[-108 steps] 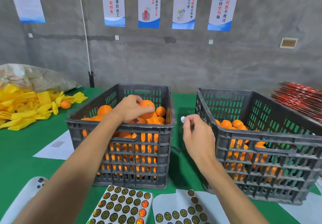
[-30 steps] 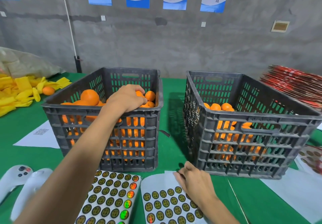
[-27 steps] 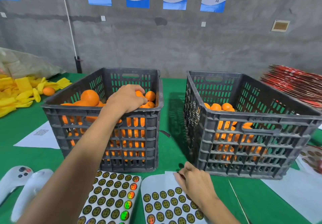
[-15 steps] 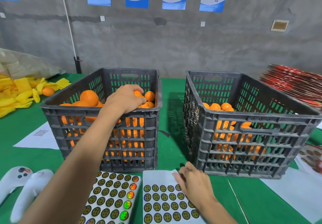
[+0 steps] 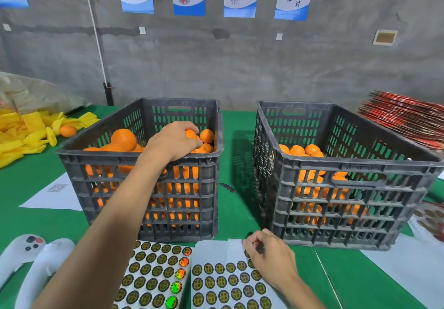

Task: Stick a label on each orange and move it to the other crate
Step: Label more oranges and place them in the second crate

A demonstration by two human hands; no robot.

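Two dark grey slotted crates stand on the green table. The left crate (image 5: 144,178) is heaped with oranges (image 5: 123,139); the right crate (image 5: 348,188) holds a lower layer of oranges (image 5: 298,150). My left hand (image 5: 174,140) reaches into the left crate with its fingers curled over an orange (image 5: 191,133). My right hand (image 5: 269,254) lies on the right label sheet (image 5: 216,275) at the table's front edge, fingertips pinching at a round label near the sheet's top right corner. A second label sheet (image 5: 156,275) lies to its left.
Two white controllers (image 5: 31,258) lie at the front left. White paper (image 5: 55,193) lies left of the left crate. Yellow foam nets (image 5: 26,130) with one loose orange (image 5: 68,130) are at the far left. Red packaging (image 5: 406,116) is stacked at the far right.
My right hand came down from between the crates to the label sheet and has flattened its curled corner. My left hand lowered into the left crate and stays on the oranges.
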